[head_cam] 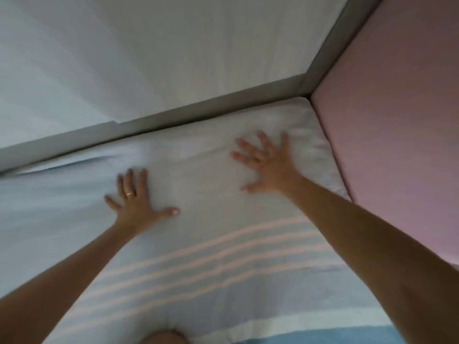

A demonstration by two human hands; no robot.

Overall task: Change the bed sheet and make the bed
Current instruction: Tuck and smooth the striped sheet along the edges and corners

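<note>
Left hand (135,202), right hand (264,161) pressing flat, fingers splayed, grasping nothing, smoothing sheet (203,170) toward upper-right corner.

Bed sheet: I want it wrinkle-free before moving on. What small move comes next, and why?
Probably slide the left hand outward toward the fold beside the grey frame, the clearest wrinkle showing. Both it and the right hand lie flat, fingers spread, on the sheet.
</note>
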